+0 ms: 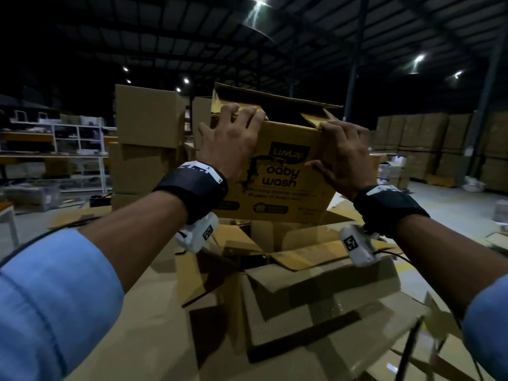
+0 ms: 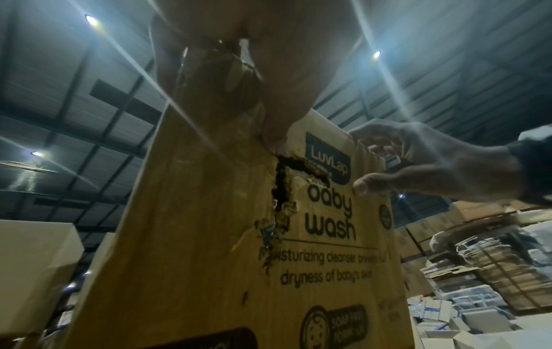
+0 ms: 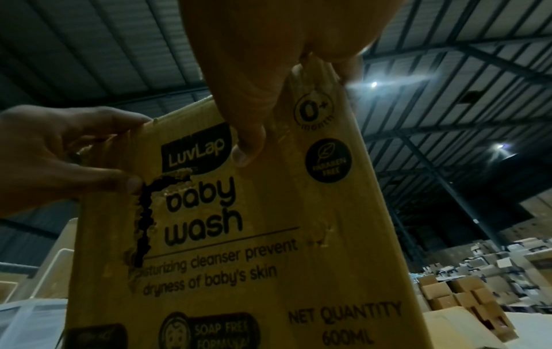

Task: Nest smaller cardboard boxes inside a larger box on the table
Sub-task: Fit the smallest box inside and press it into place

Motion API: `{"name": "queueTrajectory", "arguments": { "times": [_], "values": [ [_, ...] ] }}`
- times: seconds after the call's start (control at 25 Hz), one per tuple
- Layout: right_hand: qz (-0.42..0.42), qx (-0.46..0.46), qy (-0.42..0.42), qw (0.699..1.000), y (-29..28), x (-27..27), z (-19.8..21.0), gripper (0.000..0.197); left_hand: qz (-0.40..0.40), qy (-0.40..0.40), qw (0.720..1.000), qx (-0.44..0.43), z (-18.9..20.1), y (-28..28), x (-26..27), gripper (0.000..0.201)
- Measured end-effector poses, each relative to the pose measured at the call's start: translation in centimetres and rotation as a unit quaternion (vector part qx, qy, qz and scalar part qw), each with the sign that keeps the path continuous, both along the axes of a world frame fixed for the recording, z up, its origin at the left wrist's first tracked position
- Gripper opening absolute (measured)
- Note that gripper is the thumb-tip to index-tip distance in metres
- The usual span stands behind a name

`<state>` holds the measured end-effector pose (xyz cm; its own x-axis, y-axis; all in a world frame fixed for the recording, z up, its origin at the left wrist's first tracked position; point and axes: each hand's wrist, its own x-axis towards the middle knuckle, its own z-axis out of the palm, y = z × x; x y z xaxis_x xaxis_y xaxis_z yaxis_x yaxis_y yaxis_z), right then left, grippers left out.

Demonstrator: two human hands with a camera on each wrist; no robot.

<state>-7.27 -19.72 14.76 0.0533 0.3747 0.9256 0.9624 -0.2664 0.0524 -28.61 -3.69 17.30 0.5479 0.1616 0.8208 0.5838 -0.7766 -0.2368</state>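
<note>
A yellow-brown "LuvLap baby wash" box with open top flaps and a torn gash in its front is held up above a larger open cardboard box on the table. My left hand grips its upper left corner, fingers over the rim and thumb on the front. My right hand grips the upper right corner the same way. The smaller box's bottom edge sits at the larger box's opening, behind its raised flaps.
Stacked plain cardboard boxes stand behind on the left. Pallets of cartons fill the right background, with loose boxes on the floor. Metal shelving stands far left. Flattened cardboard lies around the large box.
</note>
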Motion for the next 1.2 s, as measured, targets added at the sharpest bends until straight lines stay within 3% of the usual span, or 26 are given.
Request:
{"name": "queueTrajectory", "arguments": {
  "times": [0.24,0.64,1.2],
  "values": [
    [-0.008,-0.002,0.024,1.000,1.3,8.4,-0.8,0.075,0.010,0.020,1.000,0.009,0.1,1.7,8.9,0.081],
    [-0.009,0.006,0.056,0.998,2.5,19.0,-3.3,0.074,0.029,0.060,0.997,0.028,-0.1,1.6,19.0,0.081],
    [0.093,-0.061,0.101,0.989,2.6,30.1,-6.0,0.070,0.137,0.115,0.983,-0.030,-2.1,-3.6,27.2,0.079]
  ]
}}
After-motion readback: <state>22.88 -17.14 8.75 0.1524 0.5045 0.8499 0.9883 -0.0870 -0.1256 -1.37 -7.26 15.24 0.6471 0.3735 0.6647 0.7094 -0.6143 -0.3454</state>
